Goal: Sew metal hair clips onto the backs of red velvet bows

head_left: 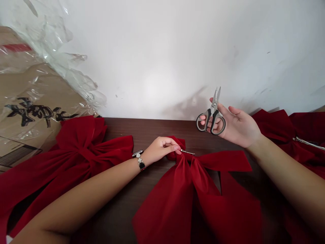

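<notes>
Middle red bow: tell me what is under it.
The dark brown tabletop shows around the middle red bow, which lies on it. Anything directly beneath the fabric is covered, so I cannot see what, if anything, is there.

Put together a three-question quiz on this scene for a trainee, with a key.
1. Multiple choice. The blades of the scissors point:
A) down
B) up
C) to the left

2. True or false: the left hand pinches a thin metal strip at the middle bow.

3. Fill in the blank: the scissors are in the person's ____ hand.

Key:
1. B: the blades point up, in front of the wall.
2. True: thumb and fingers meet at one end of the strip.
3. Right: the handles are at the fingers of the right hand.
</notes>
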The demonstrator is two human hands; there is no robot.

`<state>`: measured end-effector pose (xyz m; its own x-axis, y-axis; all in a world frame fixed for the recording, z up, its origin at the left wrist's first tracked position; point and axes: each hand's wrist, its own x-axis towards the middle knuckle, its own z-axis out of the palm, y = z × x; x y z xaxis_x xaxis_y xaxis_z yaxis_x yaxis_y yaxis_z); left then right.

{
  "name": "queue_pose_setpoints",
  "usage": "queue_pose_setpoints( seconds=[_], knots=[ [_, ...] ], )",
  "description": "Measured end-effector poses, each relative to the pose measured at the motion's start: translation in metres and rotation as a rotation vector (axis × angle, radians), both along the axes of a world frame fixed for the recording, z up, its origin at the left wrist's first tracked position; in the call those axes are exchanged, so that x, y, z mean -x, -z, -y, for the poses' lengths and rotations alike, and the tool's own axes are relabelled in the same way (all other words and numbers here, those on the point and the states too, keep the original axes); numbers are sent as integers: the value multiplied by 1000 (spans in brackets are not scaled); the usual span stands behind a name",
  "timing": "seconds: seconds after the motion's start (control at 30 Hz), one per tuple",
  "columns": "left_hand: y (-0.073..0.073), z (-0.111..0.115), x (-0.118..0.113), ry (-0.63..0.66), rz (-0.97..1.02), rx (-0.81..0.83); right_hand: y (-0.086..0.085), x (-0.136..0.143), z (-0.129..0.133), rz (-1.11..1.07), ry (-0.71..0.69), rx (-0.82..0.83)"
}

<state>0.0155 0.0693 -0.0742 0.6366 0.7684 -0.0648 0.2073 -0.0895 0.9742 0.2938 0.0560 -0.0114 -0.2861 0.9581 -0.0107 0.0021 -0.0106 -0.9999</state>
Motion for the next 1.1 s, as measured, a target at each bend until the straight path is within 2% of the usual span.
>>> queue_pose_setpoints(
  seconds=[0.1, 0.17, 0.37, 0.53, 0.63, 0.73, 0.9, 1.1],
  knots=[
    [0, 0, 0, 7, 1, -5, -1, 2, 4, -301, -62, 116],
    [1, -1, 0, 11, 7, -3, 1, 2, 5, -343, -104, 128],
    [2, 0, 0, -1, 11, 4, 12, -3, 4, -215, -181, 114],
    [1, 0, 0, -17, 14, 13, 14, 7, 7, -13, -383, 207],
    [0, -2, 2, -48, 4, -2, 15, 13, 10, 62, -440, 206],
    [0, -4, 5, -103, 5, -22, 17, 16, 11, 68, -453, 177],
    [-2, -9, 7, -207, 36, 14, 23, 19, 12, 84, -518, 240],
    [-2, -9, 8, -208, 31, 24, 24, 18, 12, 96, -570, 250]
  ],
)
